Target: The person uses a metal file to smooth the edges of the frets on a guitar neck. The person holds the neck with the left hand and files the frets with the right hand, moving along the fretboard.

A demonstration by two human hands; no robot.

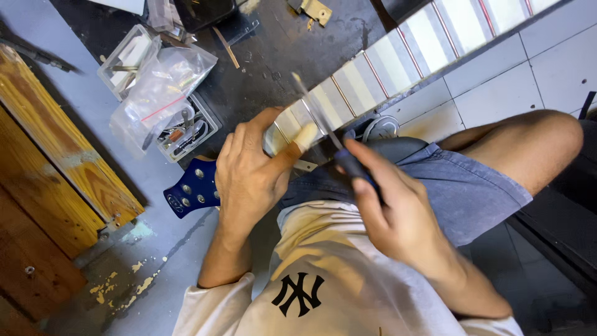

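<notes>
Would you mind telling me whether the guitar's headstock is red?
No, the headstock below the left hand is dark blue with silver tuner posts.

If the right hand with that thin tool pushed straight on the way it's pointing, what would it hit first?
Likely the taped guitar neck: the right hand aims its thin tool up-left across it, beside the left hand's thumb. Depth is unclear.

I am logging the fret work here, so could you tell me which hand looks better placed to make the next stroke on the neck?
Probably the right hand: it grips the dark-handled file laid across the taped guitar neck. The left hand clamps the neck near the blue headstock.
</notes>
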